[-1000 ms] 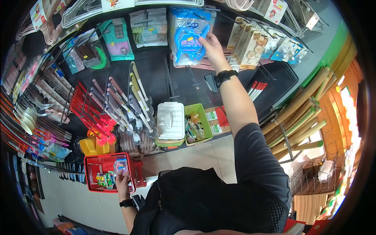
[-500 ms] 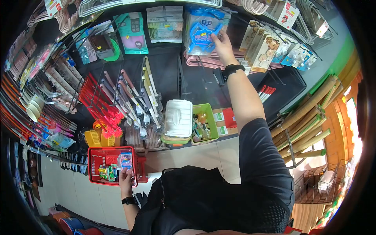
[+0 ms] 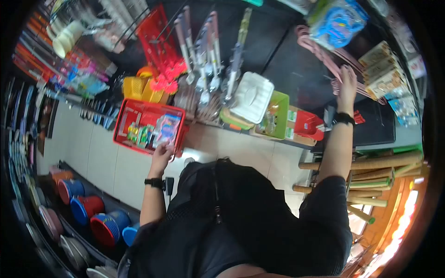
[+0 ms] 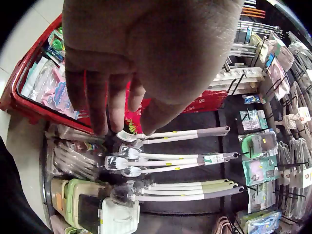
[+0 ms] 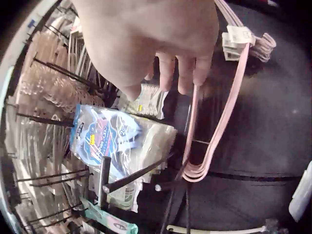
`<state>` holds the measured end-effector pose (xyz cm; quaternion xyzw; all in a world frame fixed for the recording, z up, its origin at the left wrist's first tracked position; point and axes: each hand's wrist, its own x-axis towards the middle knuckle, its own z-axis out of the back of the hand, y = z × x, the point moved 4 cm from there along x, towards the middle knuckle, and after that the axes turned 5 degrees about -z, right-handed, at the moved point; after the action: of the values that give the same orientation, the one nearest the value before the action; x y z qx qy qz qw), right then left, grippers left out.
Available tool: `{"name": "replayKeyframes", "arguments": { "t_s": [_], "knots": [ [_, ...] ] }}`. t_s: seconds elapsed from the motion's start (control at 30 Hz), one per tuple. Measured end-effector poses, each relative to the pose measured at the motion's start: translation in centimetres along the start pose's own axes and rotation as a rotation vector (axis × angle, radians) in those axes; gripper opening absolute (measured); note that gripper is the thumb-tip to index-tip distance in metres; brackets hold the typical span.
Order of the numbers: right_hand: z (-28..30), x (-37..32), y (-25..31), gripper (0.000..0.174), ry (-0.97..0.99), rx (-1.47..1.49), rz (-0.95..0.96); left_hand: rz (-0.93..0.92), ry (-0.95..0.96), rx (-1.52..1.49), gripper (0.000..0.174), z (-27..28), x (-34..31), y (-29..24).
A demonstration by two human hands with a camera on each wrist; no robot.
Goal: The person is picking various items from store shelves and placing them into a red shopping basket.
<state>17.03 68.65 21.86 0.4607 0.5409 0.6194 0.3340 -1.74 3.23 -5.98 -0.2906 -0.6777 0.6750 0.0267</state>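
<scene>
My right hand (image 3: 346, 90) reaches to pink clothes hangers (image 3: 322, 53) that hang low on the rack. In the right wrist view its fingers point down, fairly straight, and the fingertips overlap one pink hanger (image 5: 229, 112). Beside them hangs a clear pack with blue print (image 5: 109, 141). My left hand (image 3: 162, 155) is at the near rim of a red shopping basket (image 3: 150, 104), its fingers extended with nothing between them in the left wrist view. A pink and blue packet (image 3: 168, 127) lies in the basket next to it, with green packets (image 3: 141, 134).
Long-handled brushes (image 3: 211, 60) hang behind the basket. A lidded white box (image 3: 251, 97) and a green bin (image 3: 276, 116) stand on the low shelf. Carded goods (image 3: 382, 69) hang right of the hangers. Rolled mats (image 3: 371, 162) stand at right, buckets (image 3: 109, 227) at lower left.
My right hand has left the blue-printed pack and moved down to the pink hangers. My left hand has let go of the packet in the basket. The head view has turned.
</scene>
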Motion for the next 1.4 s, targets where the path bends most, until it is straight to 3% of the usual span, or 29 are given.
{"name": "replayKeyframes", "arguments": {
  "t_s": [0.2,0.33,0.47,0.67,0.77,0.83,0.97,1.03,1.07,1.17,1.4],
  "knots": [
    [4.5,-9.6,-3.7,0.047,-0.125,-0.037,-0.205,0.079,-0.006,0.129,0.043,3.4,0.2,-0.5],
    [4.0,-19.2,-7.3,0.045,-0.126,-0.015,-0.327,0.143,-0.008,0.146,0.043,6.9,1.6,-0.6],
    [3.4,-27.4,-13.6,0.037,-0.115,-0.073,-0.577,0.177,0.034,0.173,0.043,10.3,4.0,0.7],
    [-2.9,-35.4,-12.2,0.04,-0.069,-0.195,-0.694,0.257,0.154,0.269,0.049,15.0,10.7,6.9],
    [-4.0,-38.1,-11.4,0.043,-0.07,-0.27,-0.703,0.332,0.187,0.432,0.047,14.7,12.2,6.1],
    [-4.5,-39.7,-10.7,0.043,-0.077,-0.293,-0.706,0.352,0.216,0.407,0.05,15.4,14.0,8.7],
    [-3.9,-43.4,-10.0,0.042,-0.116,-0.334,-0.73,0.413,0.254,0.491,0.049,15.6,15.2,11.4],
    [-3.8,-45.2,-9.1,0.042,-0.156,-0.365,-0.747,0.329,0.312,0.552,0.071,16.1,16.5,14.4],
    [-3.9,-46.1,-8.6,0.042,-0.163,-0.378,-0.762,0.338,0.255,0.577,0.077,16.1,16.3,14.9],
    [-3.4,-48.0,-7.4,0.043,-0.179,-0.412,-0.782,0.384,0.221,0.48,0.078,17.1,17.9,20.9],
    [-2.6,-49.5,-6.6,0.044,-0.252,-0.413,-0.795,0.384,0.218,0.594,0.076,16.5,18.4,22.5]
  ]
}}
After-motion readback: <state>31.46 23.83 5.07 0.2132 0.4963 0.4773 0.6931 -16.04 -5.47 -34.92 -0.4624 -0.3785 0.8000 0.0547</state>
